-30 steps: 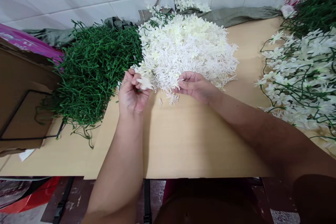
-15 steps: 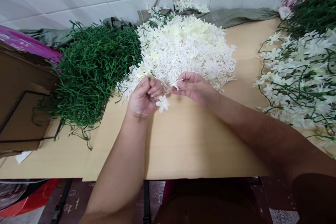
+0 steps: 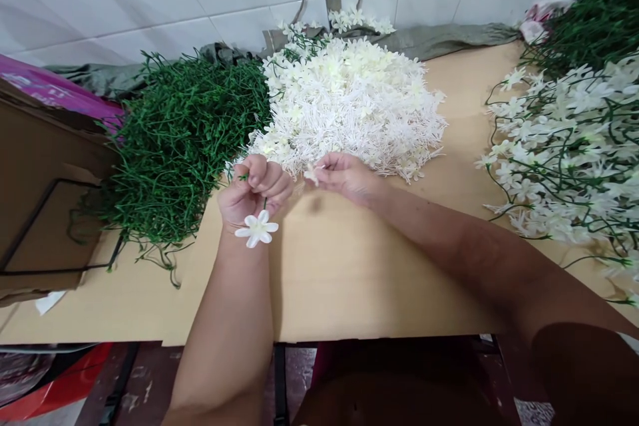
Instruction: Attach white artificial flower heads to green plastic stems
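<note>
We see our left hand (image 3: 254,190) clenched around a green stem (image 3: 243,177), its white six-petalled flower (image 3: 256,229) hanging near. Our right hand (image 3: 344,176) pinches a loose white blossom (image 3: 312,174).

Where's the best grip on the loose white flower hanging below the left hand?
Probably behind the white flower, on the green stem running up into the left hand, coming from the side. The petals face the camera, spread flat and thin, so pinching them would likely crumple them; the stem looks like the firm part.
</note>
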`<state>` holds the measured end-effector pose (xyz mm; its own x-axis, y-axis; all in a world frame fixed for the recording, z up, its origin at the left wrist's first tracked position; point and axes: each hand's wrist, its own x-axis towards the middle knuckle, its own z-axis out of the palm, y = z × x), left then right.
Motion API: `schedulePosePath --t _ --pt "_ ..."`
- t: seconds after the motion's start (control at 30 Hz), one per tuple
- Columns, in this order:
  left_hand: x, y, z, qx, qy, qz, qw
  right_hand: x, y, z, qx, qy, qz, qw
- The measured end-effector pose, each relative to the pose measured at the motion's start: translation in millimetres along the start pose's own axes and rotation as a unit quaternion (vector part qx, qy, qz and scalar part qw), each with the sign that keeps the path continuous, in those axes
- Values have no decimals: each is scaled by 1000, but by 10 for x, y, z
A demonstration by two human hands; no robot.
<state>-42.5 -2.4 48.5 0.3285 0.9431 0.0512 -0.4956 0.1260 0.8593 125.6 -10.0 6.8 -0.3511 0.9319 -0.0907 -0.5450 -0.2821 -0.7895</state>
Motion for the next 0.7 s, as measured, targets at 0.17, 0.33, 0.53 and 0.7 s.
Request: schedulePosePath --t 0.17,0.33,0.53,0.7 --pt "5 -62 70 19 -85 -60 994 -56 -194 -109 15 15 -40 999" --pt "53 -240 110 41 -96 -131 986 -109 -354 -136 -27 -29 -60 997" --pt "109 -344 127 47 -48 -130 989 -101 -463 -198 -108 -43 -98 988" --pt "125 -349 127 40 -19 -132 990 -68 -428 -181 -183 -57 -102 976"
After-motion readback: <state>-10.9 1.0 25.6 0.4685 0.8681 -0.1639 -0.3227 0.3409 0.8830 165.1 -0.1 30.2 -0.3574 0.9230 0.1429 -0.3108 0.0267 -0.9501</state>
